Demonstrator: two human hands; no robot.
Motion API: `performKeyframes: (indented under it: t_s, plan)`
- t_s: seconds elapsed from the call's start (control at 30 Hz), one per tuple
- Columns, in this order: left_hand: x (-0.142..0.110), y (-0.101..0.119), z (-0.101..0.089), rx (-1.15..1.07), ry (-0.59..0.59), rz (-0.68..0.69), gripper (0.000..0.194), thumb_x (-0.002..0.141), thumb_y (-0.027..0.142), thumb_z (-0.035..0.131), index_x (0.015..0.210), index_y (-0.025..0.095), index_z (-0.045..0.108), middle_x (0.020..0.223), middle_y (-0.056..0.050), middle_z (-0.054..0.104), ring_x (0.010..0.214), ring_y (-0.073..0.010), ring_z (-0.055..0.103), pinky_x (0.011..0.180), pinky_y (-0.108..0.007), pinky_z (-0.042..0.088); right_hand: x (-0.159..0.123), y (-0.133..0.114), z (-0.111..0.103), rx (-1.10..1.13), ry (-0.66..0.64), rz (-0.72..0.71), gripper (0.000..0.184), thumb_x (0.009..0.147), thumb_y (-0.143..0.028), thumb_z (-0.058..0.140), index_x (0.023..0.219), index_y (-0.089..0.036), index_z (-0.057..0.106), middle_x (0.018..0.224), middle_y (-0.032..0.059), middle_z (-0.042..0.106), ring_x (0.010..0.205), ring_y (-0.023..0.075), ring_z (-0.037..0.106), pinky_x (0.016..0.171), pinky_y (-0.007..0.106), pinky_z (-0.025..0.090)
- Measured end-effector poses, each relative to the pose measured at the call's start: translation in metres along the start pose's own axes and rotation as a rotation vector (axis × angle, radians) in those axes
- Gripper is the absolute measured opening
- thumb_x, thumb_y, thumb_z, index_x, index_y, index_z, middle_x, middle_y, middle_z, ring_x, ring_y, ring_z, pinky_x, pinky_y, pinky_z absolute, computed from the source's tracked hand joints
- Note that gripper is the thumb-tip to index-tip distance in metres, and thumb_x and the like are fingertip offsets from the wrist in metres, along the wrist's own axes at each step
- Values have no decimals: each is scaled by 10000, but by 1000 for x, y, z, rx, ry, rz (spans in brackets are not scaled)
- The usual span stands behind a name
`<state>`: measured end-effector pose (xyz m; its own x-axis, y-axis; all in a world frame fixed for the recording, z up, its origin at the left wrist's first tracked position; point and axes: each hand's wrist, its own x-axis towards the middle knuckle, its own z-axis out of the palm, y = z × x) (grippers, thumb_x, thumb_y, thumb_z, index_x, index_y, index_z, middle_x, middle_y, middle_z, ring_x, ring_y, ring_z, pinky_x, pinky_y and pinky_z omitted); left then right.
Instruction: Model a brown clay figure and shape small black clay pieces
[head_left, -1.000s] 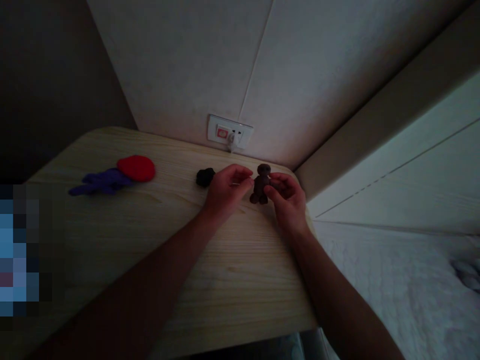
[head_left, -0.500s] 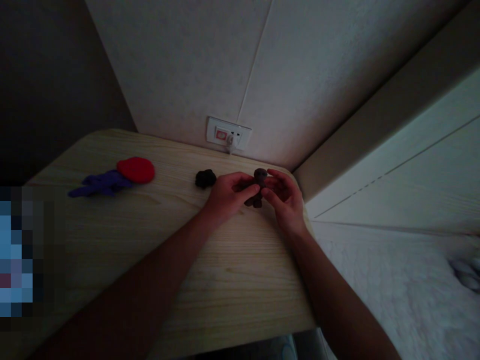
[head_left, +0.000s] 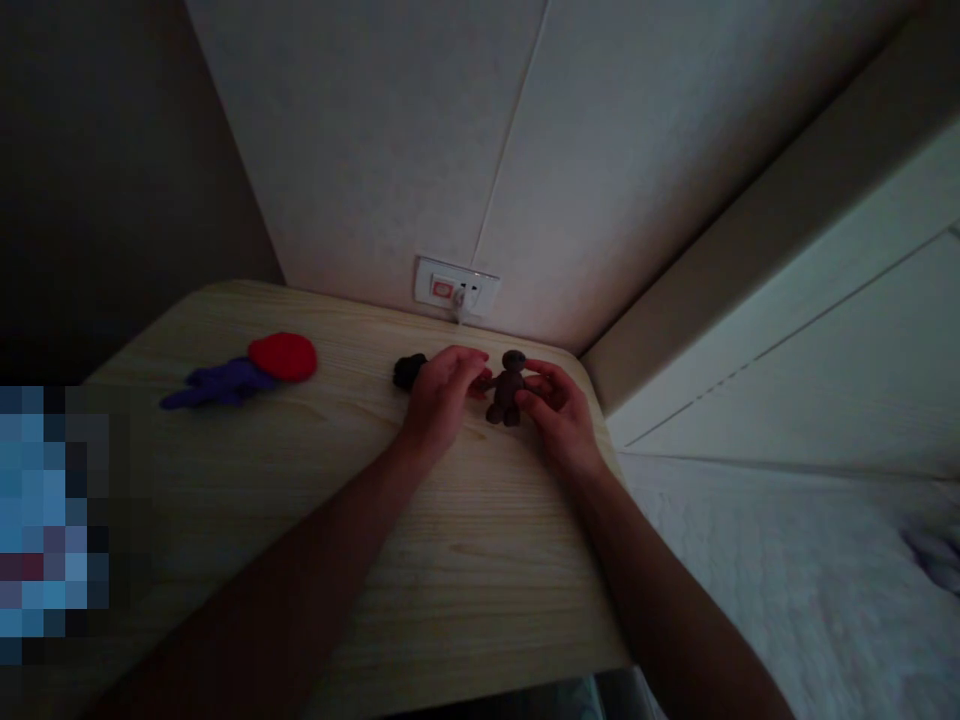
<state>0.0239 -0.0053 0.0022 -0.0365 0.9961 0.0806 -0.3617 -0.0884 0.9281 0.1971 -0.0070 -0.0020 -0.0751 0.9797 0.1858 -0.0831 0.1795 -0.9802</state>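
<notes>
A small dark brown clay figure (head_left: 510, 392), with a round head, arms and two stubby legs, is upright near the back right of the table. My right hand (head_left: 562, 412) grips its right side, the thumb at the body and the fingers behind. On the other side, my left hand (head_left: 442, 395) has its thumb and fingers apart close to the figure's outstretched arm; whether a fingertip touches that arm is unclear. Just behind my left hand lies a black lump (head_left: 409, 372), partly covered by it.
Farther left on the wooden table (head_left: 315, 500) lie a flat red piece (head_left: 283, 357) and a purple lump (head_left: 221, 383) touching it. A wall socket (head_left: 456, 287) with a plug is behind. To the right are a pale panel (head_left: 825, 350) and a whitish quilted surface (head_left: 750, 560).
My left thumb and fingers have come away from the figure's body and spread. The figure now faces me more fully, held by my right hand. The view has tilted slightly upward.
</notes>
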Motion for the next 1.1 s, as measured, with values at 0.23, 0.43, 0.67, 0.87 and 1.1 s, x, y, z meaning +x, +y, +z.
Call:
performKeyframes:
  t_s: [0.23, 0.43, 0.67, 0.87, 1.1]
  plan:
    - [-6, 3, -9, 127, 105, 117, 308, 854, 462, 625, 956, 176, 683, 844, -30, 703, 716, -168, 664, 678, -288, 537, 0, 2, 3, 5, 6, 2, 465, 716, -330, 876, 1122, -230, 676, 827, -7, 750, 709, 155, 696, 661, 293, 578]
    - [-7, 2, -11, 248, 73, 108, 270, 817, 396, 680, 966, 170, 687, 882, -35, 719, 737, -167, 673, 699, -288, 537, 0, 3, 4, 10, -10, -13, 428, 732, -289, 851, 1118, -240, 675, 849, -7, 755, 728, 161, 705, 686, 301, 593]
    - [-4, -4, -8, 330, -89, 65, 355, 724, 321, 817, 1017, 153, 709, 949, -98, 767, 877, -216, 728, 797, -340, 570, 3, 6, 4, 81, 51, 10, 460, 670, -264, 892, 1082, -226, 692, 872, -3, 771, 799, 160, 723, 746, 292, 602]
    - [2, -10, -10, 284, -156, 61, 300, 729, 310, 823, 963, 156, 717, 913, -86, 786, 810, -211, 745, 782, -347, 591, 4, 8, 6, 134, 41, 10, 449, 660, -273, 899, 1057, -223, 694, 847, -12, 755, 756, 150, 707, 710, 278, 589]
    - [14, -9, -5, 199, -82, 21, 345, 640, 282, 858, 926, 154, 712, 901, -80, 792, 812, -214, 755, 762, -331, 591, 13, 7, 4, 147, 39, 53, 499, 624, -287, 895, 1067, -233, 674, 834, -10, 765, 745, 171, 712, 724, 314, 588]
